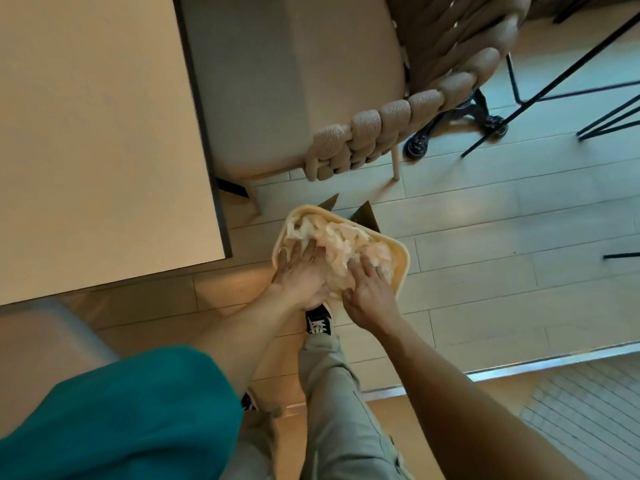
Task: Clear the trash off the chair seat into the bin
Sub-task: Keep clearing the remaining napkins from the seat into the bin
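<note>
Hands first: left hand (300,271) flat, fingers spread on crumpled trash (341,247); right hand (367,291) curled, clutching the wad's near edge. Press evenly, palms down, below the bin (400,275) rim. Beyond the fingertips, chair seat (277,81), seemingly bare.

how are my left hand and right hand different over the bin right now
The left hand lies fairly flat, fingers straight, pressing the crumpled paper trash; the right hand has its fingers curled into the paper. The left hand sits nearer the table. Both are at the bin.
</note>
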Demonstrator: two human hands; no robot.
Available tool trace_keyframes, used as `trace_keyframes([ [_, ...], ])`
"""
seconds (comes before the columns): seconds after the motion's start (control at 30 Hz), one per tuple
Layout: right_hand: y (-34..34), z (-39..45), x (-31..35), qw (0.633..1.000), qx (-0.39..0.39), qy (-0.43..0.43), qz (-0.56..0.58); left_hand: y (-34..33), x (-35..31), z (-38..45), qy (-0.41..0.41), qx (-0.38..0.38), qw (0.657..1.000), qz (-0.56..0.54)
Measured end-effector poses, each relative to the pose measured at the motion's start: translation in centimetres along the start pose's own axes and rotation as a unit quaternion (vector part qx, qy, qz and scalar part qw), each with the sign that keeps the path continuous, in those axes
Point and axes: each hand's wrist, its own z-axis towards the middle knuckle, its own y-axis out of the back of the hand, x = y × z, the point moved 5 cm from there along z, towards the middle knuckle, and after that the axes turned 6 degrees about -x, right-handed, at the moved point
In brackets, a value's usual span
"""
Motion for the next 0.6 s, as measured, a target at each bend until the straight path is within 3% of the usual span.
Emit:
trace_keyframes([
  [0.17, 4.5, -2.7, 1.1, 0.993, -0.094, -0.048, 0.047, 2.1, 0.7, -3.4, -0.034, -0.113, 0.99, -0.072],
  [0.3, 6.1, -5.2, 3.1, 0.985, -0.151, -0.061, 0.05, 2.3, 2.8, -7.0, -0.009, -0.129, 0.987, -0.1],
  [0.6, 2.5, -12.0, 15.6, 0.986, -0.16, 0.04, 0.013, -0.1, 11.3, -18.1, 0.03, -0.183, 0.973, -0.139],
])
